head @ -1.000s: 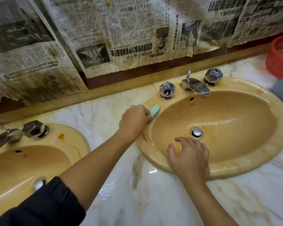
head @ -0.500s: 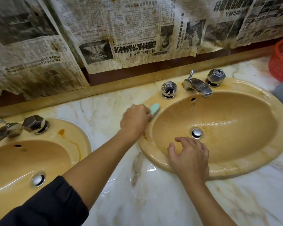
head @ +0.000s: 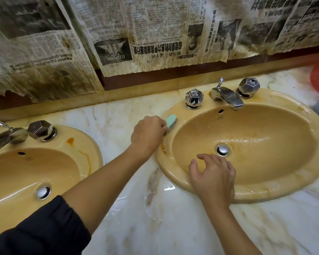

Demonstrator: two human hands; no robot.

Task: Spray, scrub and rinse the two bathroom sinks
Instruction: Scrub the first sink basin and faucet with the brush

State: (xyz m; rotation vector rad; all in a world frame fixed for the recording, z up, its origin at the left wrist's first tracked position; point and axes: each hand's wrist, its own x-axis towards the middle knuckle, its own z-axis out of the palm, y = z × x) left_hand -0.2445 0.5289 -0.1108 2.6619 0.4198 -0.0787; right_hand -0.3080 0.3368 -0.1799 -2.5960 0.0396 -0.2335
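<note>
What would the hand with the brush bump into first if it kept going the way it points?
Probably the knob. The left hand holds the brush on the sink rim, and the brush aims up and right toward that knob. Only bare rim shows between them, though depth is hard to judge.

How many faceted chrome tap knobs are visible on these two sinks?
3. Two flank the right sink's spout: left knob and right knob. One sits on the left sink; its partner may be out of frame.

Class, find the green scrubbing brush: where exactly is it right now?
In the head view, the green brush is gripped in the left hand, on the left rim of the right-hand sink, just below its left tap knob.
</note>
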